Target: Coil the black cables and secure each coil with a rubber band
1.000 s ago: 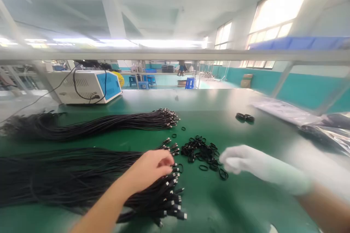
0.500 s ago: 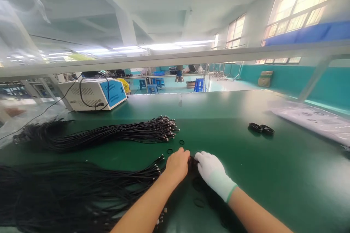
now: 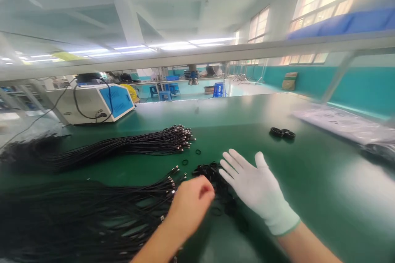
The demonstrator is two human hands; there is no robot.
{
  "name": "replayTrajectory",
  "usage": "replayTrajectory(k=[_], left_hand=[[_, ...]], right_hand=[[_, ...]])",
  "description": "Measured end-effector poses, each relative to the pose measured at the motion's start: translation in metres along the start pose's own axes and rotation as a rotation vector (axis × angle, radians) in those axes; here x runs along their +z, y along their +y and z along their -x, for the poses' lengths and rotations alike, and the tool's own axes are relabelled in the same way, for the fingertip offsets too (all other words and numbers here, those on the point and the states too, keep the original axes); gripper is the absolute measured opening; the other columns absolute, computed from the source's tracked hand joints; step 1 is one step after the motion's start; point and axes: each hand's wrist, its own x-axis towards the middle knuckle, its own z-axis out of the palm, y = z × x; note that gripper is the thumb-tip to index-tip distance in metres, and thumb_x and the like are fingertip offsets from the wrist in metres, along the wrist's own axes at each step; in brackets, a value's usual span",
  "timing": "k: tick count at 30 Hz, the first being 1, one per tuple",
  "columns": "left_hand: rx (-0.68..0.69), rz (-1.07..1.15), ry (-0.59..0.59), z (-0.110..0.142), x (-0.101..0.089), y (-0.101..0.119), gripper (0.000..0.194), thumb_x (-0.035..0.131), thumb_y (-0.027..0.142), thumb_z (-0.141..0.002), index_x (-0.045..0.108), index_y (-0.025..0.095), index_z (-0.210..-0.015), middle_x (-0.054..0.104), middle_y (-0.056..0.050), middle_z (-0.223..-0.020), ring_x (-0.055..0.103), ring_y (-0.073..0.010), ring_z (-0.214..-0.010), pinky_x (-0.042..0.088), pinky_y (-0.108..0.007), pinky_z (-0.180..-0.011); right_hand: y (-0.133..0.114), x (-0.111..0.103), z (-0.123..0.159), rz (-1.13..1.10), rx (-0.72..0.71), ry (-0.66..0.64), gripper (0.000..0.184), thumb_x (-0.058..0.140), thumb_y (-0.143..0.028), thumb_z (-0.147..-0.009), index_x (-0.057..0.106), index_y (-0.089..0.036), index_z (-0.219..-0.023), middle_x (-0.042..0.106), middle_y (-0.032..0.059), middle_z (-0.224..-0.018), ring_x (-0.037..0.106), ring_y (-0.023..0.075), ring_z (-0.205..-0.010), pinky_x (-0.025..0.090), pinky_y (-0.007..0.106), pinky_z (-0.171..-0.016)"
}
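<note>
My bare left hand [image 3: 193, 201] is curled closed in front of me, above the green tabletop; whatever its fingers may hold is hidden. White-gloved, my right hand [image 3: 253, 185] is spread open, palm showing and nothing in it. A heap of small black bands [image 3: 207, 171] lies between and just behind the two hands. Two loose black rings [image 3: 185, 162] rest a little farther back. Left of my left hand is a wide spread of black cables [image 3: 123, 197] with metal plug ends. Behind it lies a second bundle of black cables [image 3: 132, 144], its plugs pointing right.
A white and blue machine [image 3: 92, 104] stands at the back left. Two coiled black bands [image 3: 282, 133] lie on the right part of the green table [image 3: 234, 115]. Clear plastic bags [image 3: 342, 125] are at the right edge. A shelf beam [image 3: 191, 55] crosses above the table.
My hands have come apart from the black bands. The right has opened and turned palm up; the left has moved slightly nearer and curled. The view has shifted a little.
</note>
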Motion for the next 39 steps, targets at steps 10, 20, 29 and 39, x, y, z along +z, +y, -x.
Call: replayTrajectory(k=[10,20,29,39], left_hand=[[0.193,0.207,0.24,0.064,0.102,0.045,0.012,0.049,0.01,-0.058,0.056,0.02,-0.057,0.061,-0.001,-0.058,0.055,-0.0149,-0.055,0.029,-0.026,-0.048],[0.617,-0.041,0.799,0.068,0.09,0.06,0.011,0.046,0.012,-0.076,0.052,0.019,-0.07,0.056,-0.002,-0.061,0.051,-0.0155,-0.053,0.032,-0.029,-0.049],[0.367,-0.008,0.247,0.074,0.104,0.059,0.018,0.054,0.006,-0.061,0.051,0.024,-0.061,0.059,-0.001,-0.059,0.056,-0.0164,-0.053,0.034,-0.029,-0.048],[0.198,-0.212,0.371,0.052,0.074,0.074,0.018,0.047,0.004,-0.073,0.058,0.018,-0.067,0.057,-0.01,-0.065,0.056,-0.0226,-0.06,0.033,-0.032,-0.05]], right_hand=[[0.003,0.034,0.034,-0.729,0.046,0.357,0.045,0.043,-0.035,-0.087,0.043,-0.012,-0.126,0.058,0.0111,-0.12,0.057,0.0237,-0.108,0.046,0.041,-0.096],[0.002,0.046,0.029,0.464,-0.193,0.259,0.034,0.055,-0.04,-0.076,0.06,-0.013,-0.096,0.066,0.0074,-0.084,0.062,0.0194,-0.073,0.05,0.036,-0.074],[0.003,0.041,0.032,1.171,-0.339,0.244,0.028,0.046,-0.036,-0.082,0.061,-0.021,-0.1,0.065,0.0057,-0.092,0.059,0.0235,-0.085,0.042,0.039,-0.081],[0.03,0.043,0.011,1.737,-0.639,0.028,0.015,0.05,-0.026,-0.078,0.061,-0.018,-0.084,0.06,0.012,-0.08,0.043,0.0325,-0.106,0.006,0.052,-0.106]])
